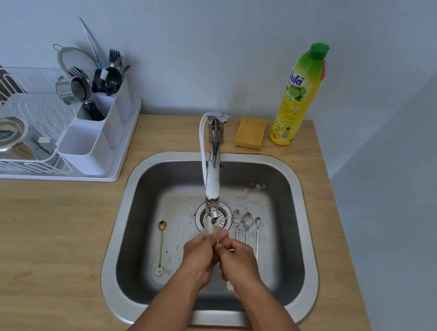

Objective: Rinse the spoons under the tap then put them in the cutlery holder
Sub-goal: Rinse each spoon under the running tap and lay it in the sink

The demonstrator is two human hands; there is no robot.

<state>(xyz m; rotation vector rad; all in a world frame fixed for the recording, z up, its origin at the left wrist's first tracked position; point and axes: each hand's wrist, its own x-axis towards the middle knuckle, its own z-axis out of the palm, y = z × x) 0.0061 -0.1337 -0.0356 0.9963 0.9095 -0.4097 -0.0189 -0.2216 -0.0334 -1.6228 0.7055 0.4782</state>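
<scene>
My grip is a two-handed pinch: left hand and right hand both close on one spoon, its bowl blurred under the tap. I judge this the rinsing step. Three spoons and a gold spoon lie in the sink. Next comes the carry left to the cutlery holder on the desk.

Light: we see soft, even daylight, slightly dim.
Glare: mild sheen on the sink rim.
Blur: fingertips smeared.
Edges: wide-angle bending.
</scene>
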